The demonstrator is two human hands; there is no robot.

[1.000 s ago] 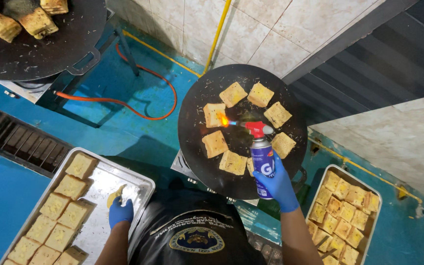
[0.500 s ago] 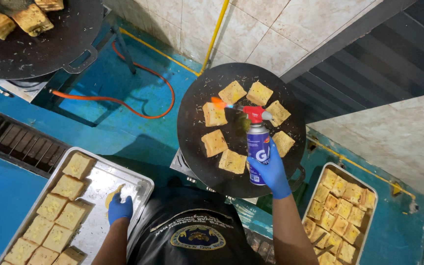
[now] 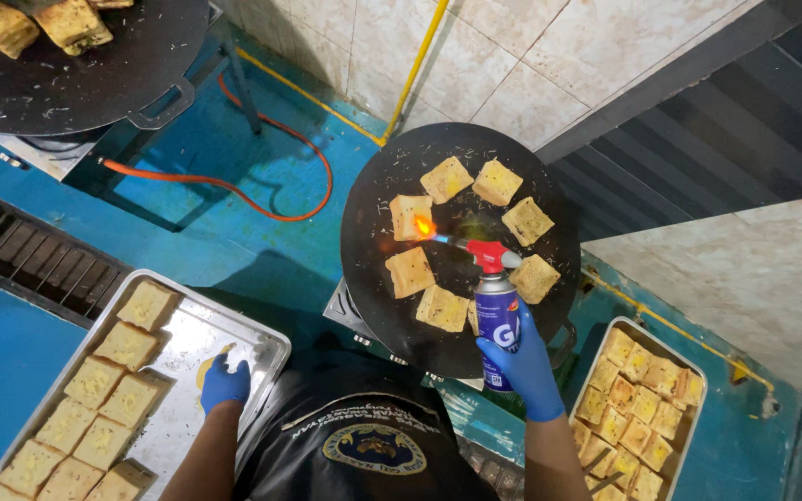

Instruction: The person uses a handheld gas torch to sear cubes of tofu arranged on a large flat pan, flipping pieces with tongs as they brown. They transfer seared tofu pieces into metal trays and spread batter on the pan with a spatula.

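Right hand (image 3: 523, 371) in a blue glove, fingers wrapped tight round the blue gas canister (image 3: 498, 327) of a blowtorch, gripped low on the can. Canister upright over the near edge of the round black griddle (image 3: 370, 278), red torch head (image 3: 488, 254) on top, nozzle aimed to the left. Flame (image 3: 426, 227) out — bright orange, licking the right edge of a toasted bread square (image 3: 409, 216) at the griddle's upper left.

More squares ringed round the pan: two at the far rim (image 3: 446, 178), (image 3: 497, 182), one at the right (image 3: 527, 221), another (image 3: 535, 277) just beside the torch head, one at the left (image 3: 410, 271), one near the front (image 3: 444, 308) touching the canister's left side in this view. Middle of the griddle bare, dusted with crumbs.

Left hand (image 3: 225, 382), also blue-gloved, down on the steel tray (image 3: 254, 345) at the lower left, fingers curled and pressed together over something yellow (image 3: 204, 371) — hard to tell what. Untoasted bread slices (image 3: 95, 380), topped pale yellow, lined in two rows along that tray's left side, apart from the hand.

Second tray (image 3: 680, 348) at the lower right, packed with toasted squares (image 3: 638, 404), just right of the torch-holding forearm. Another dark griddle (image 3: 95, 74) at the top left with browned pieces (image 3: 65, 20). Orange gas hose (image 3: 234, 184) looping across the blue floor between the two griddles; yellow pipe (image 3: 417, 63) up the tiled wall.
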